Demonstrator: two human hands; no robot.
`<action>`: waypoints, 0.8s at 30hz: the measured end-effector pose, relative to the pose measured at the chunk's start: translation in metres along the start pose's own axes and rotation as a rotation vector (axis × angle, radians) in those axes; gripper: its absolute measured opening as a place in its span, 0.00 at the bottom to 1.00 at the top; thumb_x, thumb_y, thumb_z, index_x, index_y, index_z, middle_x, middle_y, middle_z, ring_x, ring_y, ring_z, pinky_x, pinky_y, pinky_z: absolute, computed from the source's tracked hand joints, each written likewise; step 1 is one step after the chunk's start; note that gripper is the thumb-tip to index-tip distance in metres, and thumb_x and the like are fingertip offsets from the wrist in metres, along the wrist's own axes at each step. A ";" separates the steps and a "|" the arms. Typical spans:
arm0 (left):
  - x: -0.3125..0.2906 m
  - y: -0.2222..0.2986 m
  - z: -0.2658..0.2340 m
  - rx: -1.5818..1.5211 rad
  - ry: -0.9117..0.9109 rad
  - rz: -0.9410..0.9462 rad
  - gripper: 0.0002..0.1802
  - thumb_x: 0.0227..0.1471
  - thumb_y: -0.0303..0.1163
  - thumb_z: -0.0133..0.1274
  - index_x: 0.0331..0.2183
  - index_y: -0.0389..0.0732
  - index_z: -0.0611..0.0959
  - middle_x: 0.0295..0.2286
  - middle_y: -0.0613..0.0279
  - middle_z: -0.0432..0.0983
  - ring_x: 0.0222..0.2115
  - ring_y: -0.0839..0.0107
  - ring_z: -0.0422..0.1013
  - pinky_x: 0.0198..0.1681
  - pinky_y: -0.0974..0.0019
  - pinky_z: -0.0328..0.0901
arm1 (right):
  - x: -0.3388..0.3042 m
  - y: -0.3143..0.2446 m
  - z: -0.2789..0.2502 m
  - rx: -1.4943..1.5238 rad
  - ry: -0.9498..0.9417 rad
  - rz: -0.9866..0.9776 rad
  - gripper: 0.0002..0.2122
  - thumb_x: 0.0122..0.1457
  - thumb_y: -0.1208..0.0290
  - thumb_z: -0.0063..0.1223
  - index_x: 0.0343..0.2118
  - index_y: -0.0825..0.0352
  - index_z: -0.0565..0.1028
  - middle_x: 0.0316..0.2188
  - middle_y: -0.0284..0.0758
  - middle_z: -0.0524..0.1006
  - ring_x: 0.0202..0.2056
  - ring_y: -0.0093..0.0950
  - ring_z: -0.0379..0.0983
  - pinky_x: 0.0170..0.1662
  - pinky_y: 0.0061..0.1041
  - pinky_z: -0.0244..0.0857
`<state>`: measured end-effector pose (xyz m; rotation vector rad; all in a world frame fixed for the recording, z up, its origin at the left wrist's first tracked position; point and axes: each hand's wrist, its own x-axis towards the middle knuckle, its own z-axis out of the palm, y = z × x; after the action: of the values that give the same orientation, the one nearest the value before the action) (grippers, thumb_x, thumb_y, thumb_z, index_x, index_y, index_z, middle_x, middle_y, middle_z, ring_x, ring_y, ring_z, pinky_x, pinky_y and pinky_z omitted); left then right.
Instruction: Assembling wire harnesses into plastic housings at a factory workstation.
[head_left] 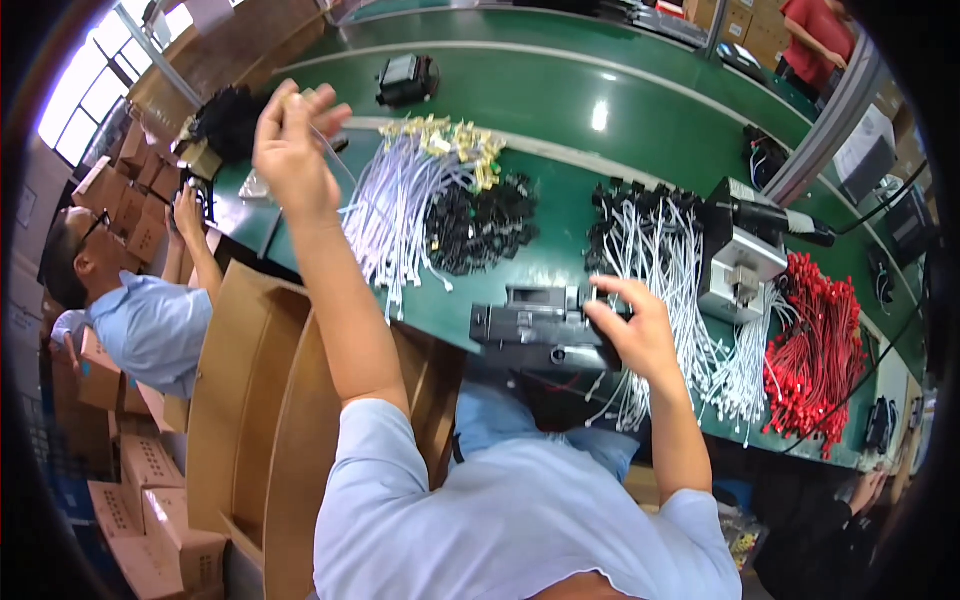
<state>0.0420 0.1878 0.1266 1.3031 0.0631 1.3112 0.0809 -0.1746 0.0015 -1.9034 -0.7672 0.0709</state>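
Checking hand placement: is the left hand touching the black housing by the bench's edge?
Apart: the head view shows the left hand raised away, pale cables between it and the black housing.

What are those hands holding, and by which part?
The left hand holds a thin wire, seemingly near one end. The right hand is at the black device's right end; grip unclear.

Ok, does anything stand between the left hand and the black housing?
On the table, the lilac wires and black connectors lie between the left hand and the housing. The hand is raised, so they probably don't block it. The right hand is at the housing's right end.
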 end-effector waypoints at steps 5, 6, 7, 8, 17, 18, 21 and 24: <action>-0.040 0.096 -0.031 -0.564 -0.616 -0.076 0.24 0.60 0.31 0.44 0.56 0.33 0.66 0.55 0.43 0.64 0.57 0.40 0.59 0.55 0.34 0.53 | -0.001 0.005 0.001 0.028 -0.009 0.025 0.14 0.53 0.71 0.60 0.43 0.68 0.78 0.39 0.38 0.80 0.41 0.27 0.75 0.47 0.23 0.64; -0.050 0.107 -0.039 -0.634 -0.733 -0.008 0.25 0.60 0.30 0.42 0.57 0.36 0.65 0.58 0.45 0.60 0.59 0.38 0.55 0.55 0.27 0.48 | -0.001 0.007 0.003 0.027 -0.011 0.024 0.14 0.53 0.71 0.60 0.43 0.68 0.78 0.38 0.37 0.80 0.41 0.27 0.75 0.47 0.22 0.64; -0.059 0.116 -0.045 -0.713 -0.790 0.001 0.25 0.60 0.30 0.41 0.58 0.39 0.63 0.60 0.49 0.58 0.60 0.37 0.51 0.54 0.24 0.47 | -0.002 0.006 0.002 0.027 -0.018 0.036 0.15 0.53 0.70 0.60 0.44 0.68 0.78 0.38 0.36 0.80 0.41 0.26 0.74 0.46 0.22 0.64; -0.066 0.124 -0.053 -0.794 -0.844 0.012 0.25 0.60 0.30 0.40 0.59 0.43 0.61 0.62 0.52 0.55 0.62 0.37 0.48 0.53 0.20 0.45 | -0.001 0.004 0.002 0.026 -0.024 0.048 0.15 0.53 0.70 0.60 0.44 0.67 0.78 0.38 0.36 0.80 0.40 0.25 0.74 0.45 0.22 0.64; -0.100 0.081 -0.065 -0.218 -0.863 0.235 0.19 0.59 0.34 0.48 0.51 0.39 0.70 0.32 0.51 0.75 0.32 0.58 0.72 0.49 0.40 0.62 | 0.002 0.011 0.002 0.084 -0.072 0.086 0.16 0.56 0.71 0.58 0.47 0.68 0.77 0.37 0.32 0.80 0.36 0.17 0.73 0.41 0.18 0.67; -0.106 0.072 -0.054 -0.084 -0.701 0.263 0.17 0.58 0.32 0.50 0.48 0.36 0.74 0.31 0.50 0.74 0.31 0.60 0.72 0.45 0.45 0.66 | 0.003 0.014 0.003 0.082 -0.068 0.089 0.16 0.56 0.71 0.58 0.47 0.68 0.77 0.37 0.32 0.80 0.36 0.17 0.73 0.41 0.18 0.67; -0.135 0.053 0.009 0.110 -0.316 0.370 0.13 0.58 0.29 0.51 0.42 0.31 0.77 0.30 0.49 0.72 0.30 0.63 0.70 0.35 0.57 0.68 | -0.001 0.026 0.000 0.113 -0.043 0.101 0.15 0.57 0.73 0.57 0.48 0.69 0.76 0.36 0.31 0.80 0.35 0.16 0.73 0.40 0.17 0.67; -0.140 0.043 0.017 -0.498 -0.634 0.078 0.20 0.58 0.35 0.53 0.45 0.28 0.76 0.32 0.53 0.73 0.29 0.65 0.69 0.29 0.67 0.62 | 0.000 0.019 0.003 0.143 -0.056 0.108 0.15 0.57 0.73 0.57 0.48 0.68 0.76 0.36 0.30 0.80 0.35 0.16 0.72 0.40 0.17 0.67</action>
<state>-0.0250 0.0655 0.0787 1.2291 -0.7177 0.8461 0.0887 -0.1770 -0.0158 -1.8118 -0.6776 0.2414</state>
